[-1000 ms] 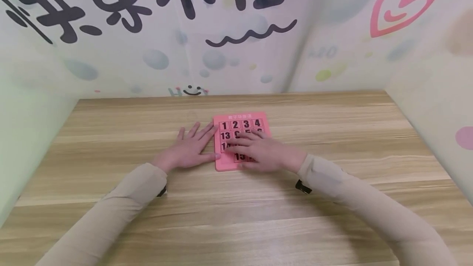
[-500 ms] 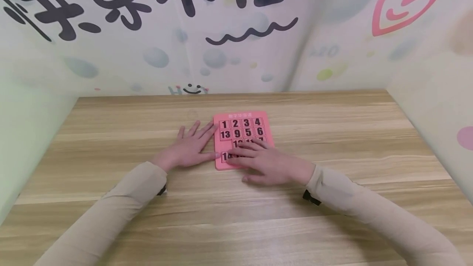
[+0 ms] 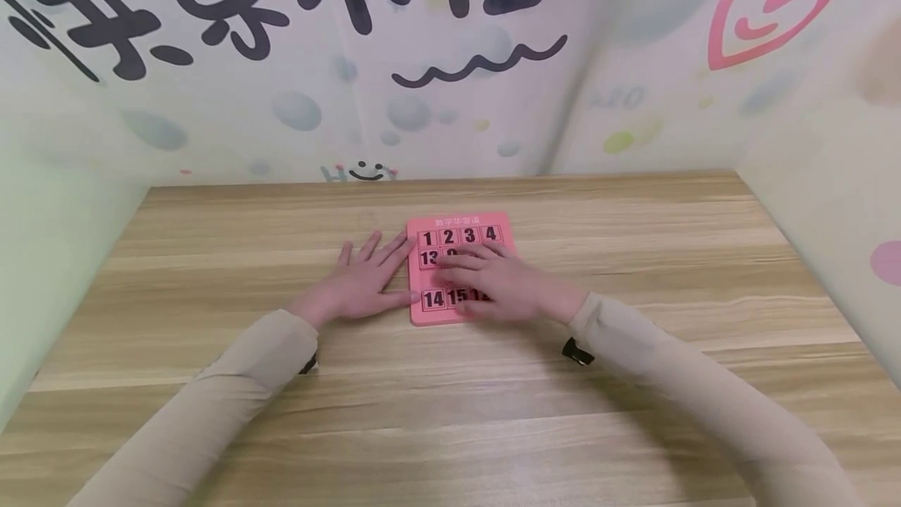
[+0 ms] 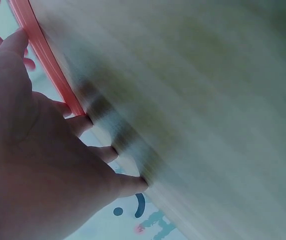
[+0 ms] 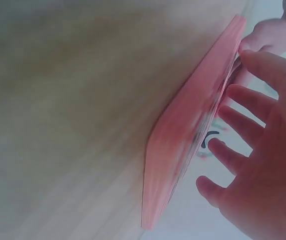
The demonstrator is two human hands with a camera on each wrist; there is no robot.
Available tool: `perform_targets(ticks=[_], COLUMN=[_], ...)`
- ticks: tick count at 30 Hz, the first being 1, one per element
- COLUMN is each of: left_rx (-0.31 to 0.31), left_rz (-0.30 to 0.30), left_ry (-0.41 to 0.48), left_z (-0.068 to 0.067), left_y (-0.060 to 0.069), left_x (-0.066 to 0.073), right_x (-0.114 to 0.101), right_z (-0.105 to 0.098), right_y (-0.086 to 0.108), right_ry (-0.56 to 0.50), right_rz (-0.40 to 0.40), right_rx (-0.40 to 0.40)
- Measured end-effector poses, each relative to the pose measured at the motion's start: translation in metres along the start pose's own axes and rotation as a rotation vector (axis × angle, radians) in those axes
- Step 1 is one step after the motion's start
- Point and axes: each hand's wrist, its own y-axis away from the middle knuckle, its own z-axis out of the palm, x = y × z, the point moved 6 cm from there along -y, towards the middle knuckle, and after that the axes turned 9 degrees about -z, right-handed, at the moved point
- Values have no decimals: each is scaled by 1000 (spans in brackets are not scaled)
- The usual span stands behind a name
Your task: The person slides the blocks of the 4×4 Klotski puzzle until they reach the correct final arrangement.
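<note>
A pink number sliding puzzle [image 3: 414, 311] lies flat on the wooden table. Its top row reads 1, 2, 3, 4. Tile 13 [image 3: 428, 258] is below the 1, and tile 14 [image 3: 432, 300] sits in the bottom left corner with 15 beside it. Between 13 and 14 the left column is bare pink. My left hand [image 3: 362, 284], fingers spread, touches the puzzle's left edge, as the left wrist view also shows. Above the tiles my right hand [image 3: 510, 284] has its fingers extended, slightly blurred, hiding much of the middle rows. Fingertip contact with a tile cannot be made out.
The wood-grain table [image 3: 450, 421] runs up to a printed white wall [image 3: 450, 131] at the back. White side walls stand at left and right. Dark wrist straps [image 3: 579, 351] show below the sleeves.
Tile 14 has gone from the third row down to the bottom left corner. My right hand drew back toward the lower right, then returned up and left over the tiles. My left hand stays put.
</note>
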Motion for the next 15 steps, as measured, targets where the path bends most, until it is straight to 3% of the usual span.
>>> perform_targets(ticks=[8,15], left_rx=[13,8], left_rz=[9,5], left_ry=[3,8], left_z=[0,0], left_y=[1,0], left_x=[0,0], right_x=[11,8], right_z=[-5,1], right_y=[-14,-8], right_ry=[8,-19], right_rz=[41,52], right_rx=[-29,-111])
